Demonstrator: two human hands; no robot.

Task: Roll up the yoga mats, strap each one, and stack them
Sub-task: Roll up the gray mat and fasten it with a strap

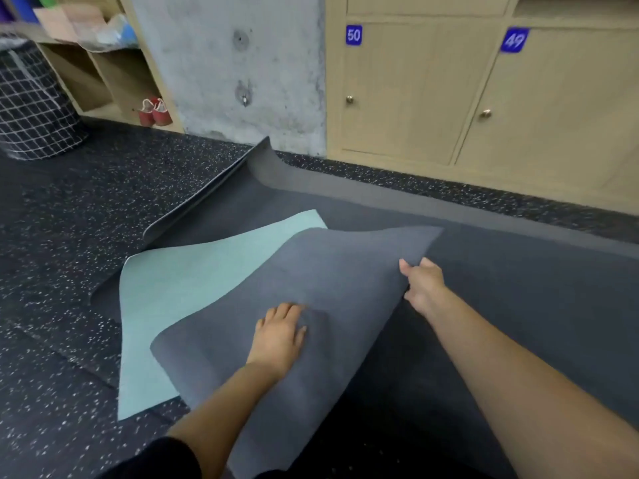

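Left hand (280, 329) flat, fingers open, pressing the grey mat (328, 271) folded over the teal mat (179, 281) on the floor (69, 209); right hand (422, 285) fingers pinch its edge; risk: skewed start, roll telescopes.

Gym or yoga studio locker area: numbered lockers (397, 95) tagged 50 and 49, speckled rubber floor (69, 209), open shelves (103, 77) holding red shoes (155, 112), mats (311, 271) spread out.

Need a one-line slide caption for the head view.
Left hand rests on the folded-over grey mat, right hand pinches its edge; teal mat partly underneath.
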